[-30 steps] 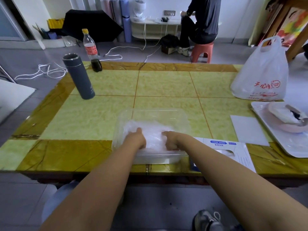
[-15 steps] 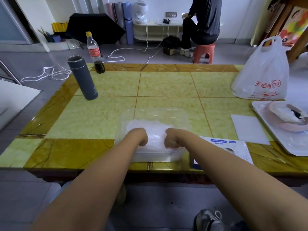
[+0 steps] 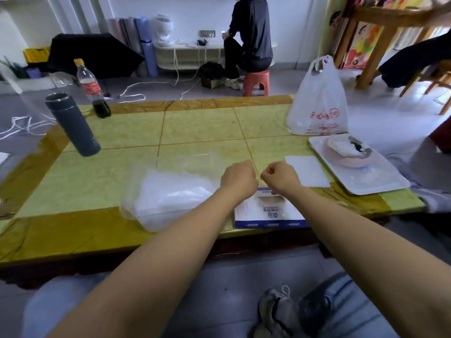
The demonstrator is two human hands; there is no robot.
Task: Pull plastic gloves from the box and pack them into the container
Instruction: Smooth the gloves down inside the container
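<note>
A clear plastic container [image 3: 136,211] sits near the table's front edge with a heap of thin plastic gloves [image 3: 175,191] inside. To its right lies the white and blue glove box [image 3: 268,215], flat on the table. My left hand [image 3: 238,178] and my right hand [image 3: 280,176] hover side by side over the far end of the box, both curled into fists. No glove shows in either fist. My forearms hide part of the box top and its opening.
A dark flask [image 3: 73,125] and a cola bottle [image 3: 91,90] stand at the far left. A white plastic bag [image 3: 317,103], a white tray [image 3: 380,181] with a pink bowl [image 3: 349,152] and a white sheet [image 3: 307,172] occupy the right. A person sits beyond the table.
Both hands have left the gloves in the container, moved right and now hang curled over the glove box. The view has swung to the right with them.
</note>
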